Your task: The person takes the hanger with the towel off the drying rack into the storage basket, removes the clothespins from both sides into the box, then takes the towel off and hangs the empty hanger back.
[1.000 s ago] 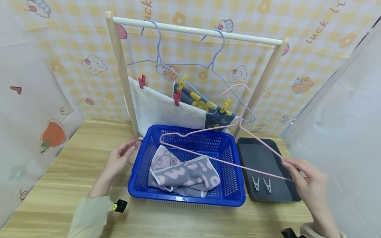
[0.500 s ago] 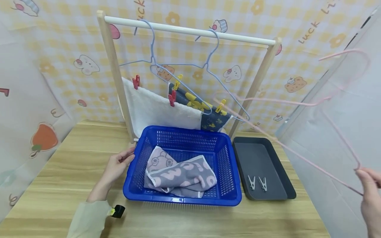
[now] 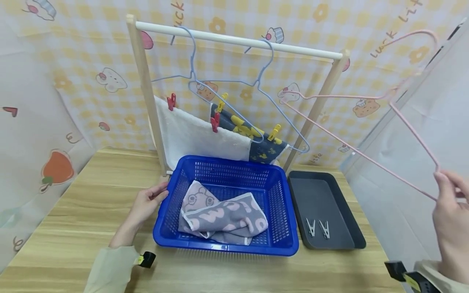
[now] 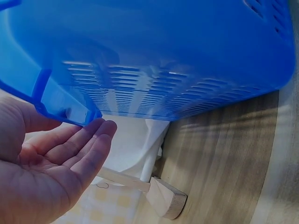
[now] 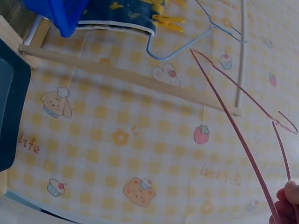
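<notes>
A pink wire hanger [image 3: 344, 96] is raised at the right of the head view, its hook pointing up. My right hand [image 3: 452, 207] pinches it at its right end; the right wrist view shows the fingertips around the pink hanger [image 5: 247, 149]. My left hand [image 3: 144, 205] rests at the left rim of a blue plastic basket [image 3: 227, 247]. In the left wrist view that hand [image 4: 65, 158] has extended, slightly bent fingers with the tips right at the rim. Inside the basket lies a folded grey and pink towel [image 3: 231, 217].
Behind the basket stands a wooden rack with a white rail [image 3: 238, 39]. Two blue hangers [image 3: 261, 73] hang there, with a white towel [image 3: 205, 136] and a dark patterned towel [image 3: 265, 152] clipped below. A grey tray [image 3: 318, 195] holds two silver clips [image 3: 324, 229].
My right hand has carried the pink hanger from over the basket and tray out to the right and upward. My left hand has come in against the basket rim.
</notes>
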